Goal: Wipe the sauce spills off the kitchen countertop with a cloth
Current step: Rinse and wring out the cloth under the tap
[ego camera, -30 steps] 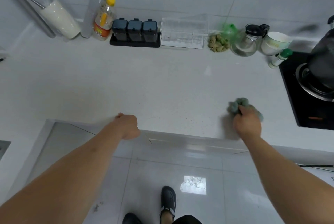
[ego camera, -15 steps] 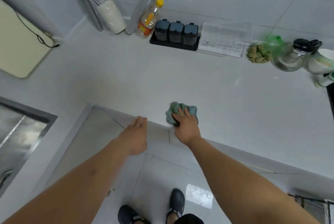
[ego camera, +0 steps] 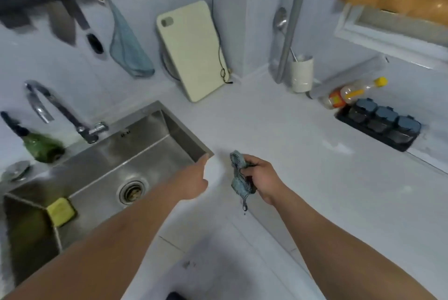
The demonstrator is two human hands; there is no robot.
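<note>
Beside the sink's corner [ego camera: 204, 151], the right hand [ego camera: 263, 178] gripped the bunched cloth [ego camera: 238, 178] hanging lengthwise; the left hand [ego camera: 194, 181], fingers extended and empty, lay nearer the basin.

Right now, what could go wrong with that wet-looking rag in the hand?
1. The cloth hangs bunched from the right hand, with a dark drop below its tip; it may drip onto the countertop or floor.
2. The left hand reaches toward the sink corner and might bump its edge.
</note>
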